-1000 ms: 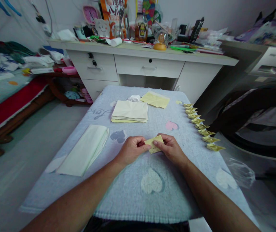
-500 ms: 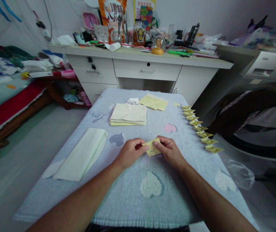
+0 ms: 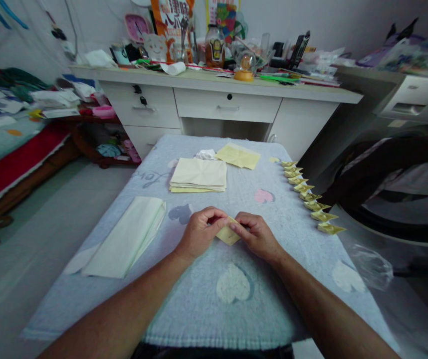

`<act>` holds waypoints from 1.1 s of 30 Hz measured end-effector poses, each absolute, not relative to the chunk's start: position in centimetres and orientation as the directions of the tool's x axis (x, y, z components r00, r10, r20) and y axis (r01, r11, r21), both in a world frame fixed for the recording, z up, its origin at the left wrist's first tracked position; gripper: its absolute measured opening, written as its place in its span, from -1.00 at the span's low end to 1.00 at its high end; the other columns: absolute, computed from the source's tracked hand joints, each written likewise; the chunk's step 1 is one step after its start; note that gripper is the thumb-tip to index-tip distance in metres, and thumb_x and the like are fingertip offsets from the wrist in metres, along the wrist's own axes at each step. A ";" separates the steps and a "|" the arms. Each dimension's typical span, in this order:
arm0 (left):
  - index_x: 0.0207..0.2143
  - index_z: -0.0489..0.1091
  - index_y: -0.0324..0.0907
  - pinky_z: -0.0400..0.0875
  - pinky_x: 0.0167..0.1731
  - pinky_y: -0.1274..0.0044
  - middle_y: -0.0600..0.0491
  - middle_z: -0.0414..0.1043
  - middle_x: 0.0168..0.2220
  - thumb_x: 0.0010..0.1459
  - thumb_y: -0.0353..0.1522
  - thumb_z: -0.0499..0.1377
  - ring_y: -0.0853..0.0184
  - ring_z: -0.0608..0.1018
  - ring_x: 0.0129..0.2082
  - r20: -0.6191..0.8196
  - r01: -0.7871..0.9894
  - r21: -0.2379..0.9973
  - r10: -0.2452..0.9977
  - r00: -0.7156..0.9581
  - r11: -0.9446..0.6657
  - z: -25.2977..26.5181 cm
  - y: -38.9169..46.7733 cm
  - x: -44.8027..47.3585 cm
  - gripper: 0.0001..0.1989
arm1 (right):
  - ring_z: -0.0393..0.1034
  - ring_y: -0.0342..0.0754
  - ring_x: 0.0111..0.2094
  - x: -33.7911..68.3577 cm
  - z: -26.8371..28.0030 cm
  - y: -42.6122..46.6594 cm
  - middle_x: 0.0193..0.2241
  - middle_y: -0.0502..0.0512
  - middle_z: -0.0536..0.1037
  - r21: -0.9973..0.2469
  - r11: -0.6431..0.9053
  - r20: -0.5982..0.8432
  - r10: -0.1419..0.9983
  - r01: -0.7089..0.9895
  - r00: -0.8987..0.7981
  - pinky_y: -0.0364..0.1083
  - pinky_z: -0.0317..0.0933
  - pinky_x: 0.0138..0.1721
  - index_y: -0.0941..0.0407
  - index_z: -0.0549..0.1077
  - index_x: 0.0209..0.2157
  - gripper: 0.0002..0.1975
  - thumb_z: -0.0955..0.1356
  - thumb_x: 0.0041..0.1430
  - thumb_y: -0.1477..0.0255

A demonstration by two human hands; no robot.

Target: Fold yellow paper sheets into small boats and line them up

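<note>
A small folded piece of yellow paper (image 3: 229,235) is pinched between both hands above the cloth-covered table. My left hand (image 3: 203,230) grips its left and upper edge, thumb on top. From the other side my right hand (image 3: 255,233) holds it, thumb pressed on the near face and fingers curled behind. One corner points down toward me; the upper part is hidden by the fingers. Along the table's right edge runs a row of several folded yellow paper boats (image 3: 313,205). Beyond my hands lies a stack of pale paper sheets (image 3: 199,173).
A folded pale green-white sheet (image 3: 124,239) lies at the left of the table (image 3: 184,309). Yellow sheets (image 3: 238,155) and a crumpled white tissue (image 3: 205,154) rest at the back. Behind stands a cluttered white desk (image 3: 199,85); a washing machine (image 3: 404,174) is on the right.
The yellow paper has turned so that a corner points down toward me. My hands have come closer together, and the fingers cover more of it.
</note>
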State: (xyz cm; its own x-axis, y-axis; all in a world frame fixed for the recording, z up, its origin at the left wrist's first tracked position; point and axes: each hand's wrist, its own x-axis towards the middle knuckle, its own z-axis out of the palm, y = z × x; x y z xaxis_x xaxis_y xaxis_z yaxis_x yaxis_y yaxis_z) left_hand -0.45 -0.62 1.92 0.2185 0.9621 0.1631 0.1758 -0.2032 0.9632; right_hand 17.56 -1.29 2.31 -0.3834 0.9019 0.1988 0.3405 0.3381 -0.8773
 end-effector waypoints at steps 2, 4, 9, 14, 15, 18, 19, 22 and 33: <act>-0.39 0.47 -0.23 0.31 -0.43 0.60 0.11 0.43 -0.47 0.09 -0.26 0.22 0.41 0.42 -0.47 0.110 0.113 0.985 0.979 0.172 -0.130 1.9 -0.4 -0.6 -0.81 | 0.21 -0.16 -0.49 17.8 2.4 -1.3 -0.56 -0.02 0.31 -0.903 0.300 0.178 0.913 0.307 -0.367 -0.17 0.07 -0.44 0.13 0.39 -0.54 -0.62 0.27 0.25 0.18; -0.39 0.46 -0.23 0.29 -0.46 0.61 0.12 0.41 -0.49 0.07 -0.25 0.23 0.43 0.41 -0.49 0.073 0.048 0.996 0.990 0.120 -0.079 1.7 -0.2 -0.7 -0.80 | 0.22 -0.16 -0.49 18.0 2.5 -1.2 -0.56 -0.02 0.33 -0.922 0.265 0.161 0.926 0.282 -0.341 -0.17 0.08 -0.43 0.13 0.40 -0.53 -0.63 0.28 0.23 0.18; -0.42 0.43 -0.24 0.27 -0.49 0.62 0.14 0.39 -0.51 0.04 -0.23 0.25 0.45 0.39 -0.51 0.018 -0.056 0.998 0.998 0.057 -0.015 1.6 0.1 -0.9 -0.78 | 0.17 -0.18 -0.52 18.1 2.3 -1.0 -0.58 -0.04 0.31 -0.939 0.223 0.147 0.948 0.262 -0.281 -0.18 0.06 -0.46 0.13 0.39 -0.53 -0.67 0.30 0.21 0.21; -0.34 0.44 -0.24 0.30 -0.47 0.62 0.11 0.43 -0.46 -0.01 -0.24 0.30 0.43 0.43 -0.48 -0.039 -0.092 0.994 0.982 0.182 0.057 1.7 0.0 -0.8 -0.74 | 0.18 -0.17 -0.51 18.0 2.3 -1.0 -0.58 -0.03 0.32 -0.914 0.249 0.164 0.949 0.320 -0.269 -0.17 0.07 -0.45 0.13 0.38 -0.55 -0.68 0.30 0.19 0.24; -0.35 0.45 -0.24 0.30 -0.48 0.62 0.11 0.43 -0.47 -0.02 -0.24 0.30 0.43 0.44 -0.49 -0.059 -0.080 0.994 0.972 0.228 0.079 1.7 0.0 -0.8 -0.74 | 0.18 -0.17 -0.51 17.9 2.2 -1.0 -0.58 -0.03 0.32 -0.916 0.244 0.159 0.950 0.319 -0.270 -0.17 0.07 -0.45 0.13 0.38 -0.55 -0.68 0.31 0.19 0.24; -0.42 0.46 -0.27 0.28 -0.51 0.62 0.13 0.41 -0.52 0.00 -0.22 0.29 0.44 0.41 -0.54 -0.099 -0.049 0.992 0.958 0.269 0.117 1.6 -0.1 -0.8 -0.74 | 0.19 -0.17 -0.51 17.6 2.0 -1.1 -0.56 -0.04 0.33 -0.971 0.145 0.093 0.961 0.188 -0.262 -0.18 0.09 -0.46 0.13 0.38 -0.47 -0.72 0.35 0.14 0.20; -0.42 0.46 -0.27 0.27 -0.52 0.62 0.13 0.40 -0.53 0.00 -0.21 0.29 0.45 0.40 -0.55 -0.099 -0.053 0.992 0.963 0.250 0.116 1.6 -0.1 -0.7 -0.73 | 0.21 -0.17 -0.50 17.4 1.8 -1.1 -0.55 -0.05 0.34 -0.990 0.089 0.057 0.961 0.108 -0.270 -0.19 0.10 -0.46 0.12 0.37 -0.43 -0.72 0.38 0.10 0.19; -0.44 0.46 -0.27 0.26 -0.52 0.63 0.13 0.40 -0.54 0.00 -0.20 0.29 0.46 0.39 -0.55 -0.083 -0.089 0.991 0.978 0.192 0.102 1.6 -0.1 -0.5 -0.73 | 0.29 -0.16 -0.45 16.9 1.4 -1.2 -0.48 -0.04 0.41 -0.996 -0.050 -0.018 0.934 -0.079 -0.356 -0.18 0.17 -0.40 0.11 0.35 -0.36 -0.65 0.47 -0.04 0.19; -0.46 0.31 -0.21 0.19 -0.54 0.64 0.17 0.27 -0.56 0.17 -0.16 0.13 0.48 0.30 -0.55 0.010 -0.046 0.999 0.997 0.080 -0.007 1.3 -0.6 0.5 -0.70 | 0.07 -0.23 -0.56 17.0 1.7 -1.6 -0.61 -0.09 0.30 -0.993 -0.012 -0.061 0.895 0.113 -0.442 -0.20 -0.04 -0.51 0.19 0.44 -0.49 -0.64 0.43 0.02 0.14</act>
